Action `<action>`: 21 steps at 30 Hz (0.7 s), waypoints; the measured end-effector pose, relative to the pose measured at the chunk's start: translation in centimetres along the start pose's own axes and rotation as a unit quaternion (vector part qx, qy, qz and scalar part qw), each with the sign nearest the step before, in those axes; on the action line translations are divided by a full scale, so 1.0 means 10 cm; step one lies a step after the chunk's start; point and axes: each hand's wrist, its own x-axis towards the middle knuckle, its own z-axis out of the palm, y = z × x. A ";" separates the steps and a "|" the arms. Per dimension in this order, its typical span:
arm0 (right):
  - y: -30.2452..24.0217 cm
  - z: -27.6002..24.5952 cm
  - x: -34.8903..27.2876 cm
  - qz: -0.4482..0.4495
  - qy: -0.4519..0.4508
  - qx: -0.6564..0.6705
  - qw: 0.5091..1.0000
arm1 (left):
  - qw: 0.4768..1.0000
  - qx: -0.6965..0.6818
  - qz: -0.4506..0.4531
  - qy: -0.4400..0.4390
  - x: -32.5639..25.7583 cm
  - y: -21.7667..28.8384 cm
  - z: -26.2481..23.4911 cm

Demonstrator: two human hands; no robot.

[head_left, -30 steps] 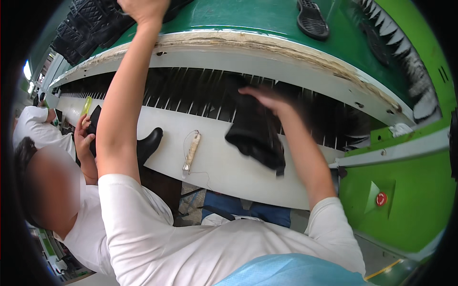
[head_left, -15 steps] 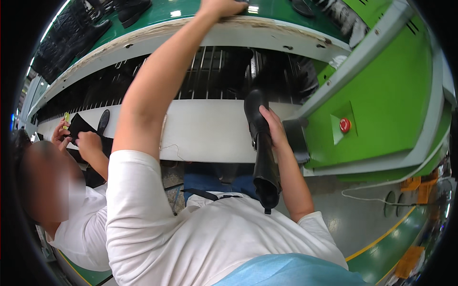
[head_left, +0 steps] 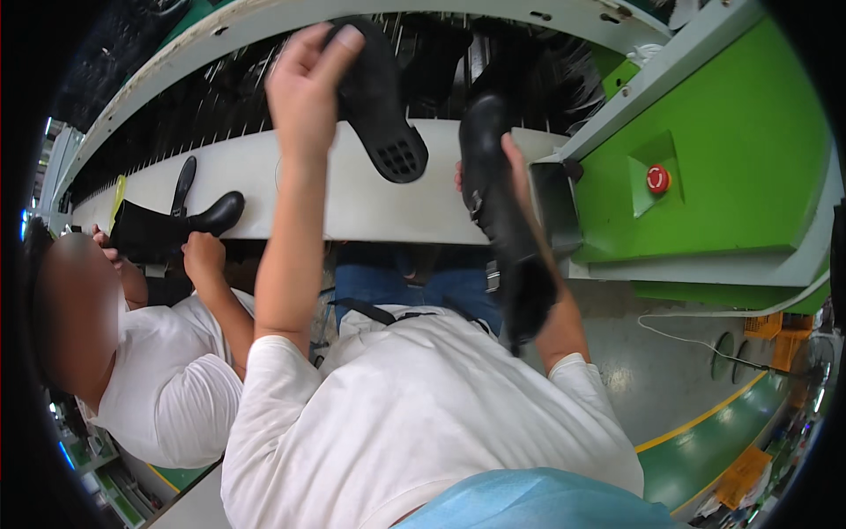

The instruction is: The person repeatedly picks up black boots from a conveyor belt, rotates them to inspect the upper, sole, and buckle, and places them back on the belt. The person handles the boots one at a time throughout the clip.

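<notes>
In my left hand point(head_left: 307, 79) is a black shoe sole point(head_left: 377, 110), gripped at its upper end between thumb and fingers. A grid of small square hollows shows at its lower, rounded end. My right hand point(head_left: 518, 167) is wrapped round a tall black boot point(head_left: 486, 145). The boot has metal buckles along its shaft, with the toe pointing away from me and the dark shaft opening toward my body. The sole and the boot are apart, side by side above the white ledge point(head_left: 308, 198).
A co-worker at my left handles another black boot point(head_left: 159, 231), and a loose dark sole point(head_left: 184, 185) lies nearby. Behind the ledge runs a dark slatted rack point(head_left: 256, 79) with black footwear. On my right stands a green machine housing point(head_left: 740, 159) with a red stop button point(head_left: 658, 179).
My left hand has come back from the green surface at the far side, carrying a sole. The boot in my right hand has tilted and turned, showing its buckles.
</notes>
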 end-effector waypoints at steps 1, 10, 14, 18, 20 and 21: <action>-0.02 0.02 -0.07 -0.004 -0.011 0.024 1.000 | 1.000 0.000 -0.020 -0.011 -0.25 -0.19 0.06; 0.36 0.49 -0.59 -0.055 -0.045 -0.016 0.997 | 0.981 -0.056 -0.169 -0.080 -1.05 -0.66 0.06; 0.62 0.57 -0.57 -0.068 -0.050 -0.037 0.996 | 0.977 -0.110 -0.151 -0.108 -1.08 -0.62 0.00; 0.74 0.61 -0.55 -0.102 -0.065 -0.103 0.987 | 0.971 -0.132 -0.148 -0.136 -1.11 -0.43 -0.01; 0.71 0.66 -0.57 -0.118 -0.065 -0.142 0.981 | 0.973 -0.113 -0.142 -0.143 -1.14 -0.45 -0.04; 0.71 0.66 -0.57 -0.123 -0.071 -0.160 0.977 | 0.973 -0.112 -0.137 -0.146 -1.15 -0.42 -0.05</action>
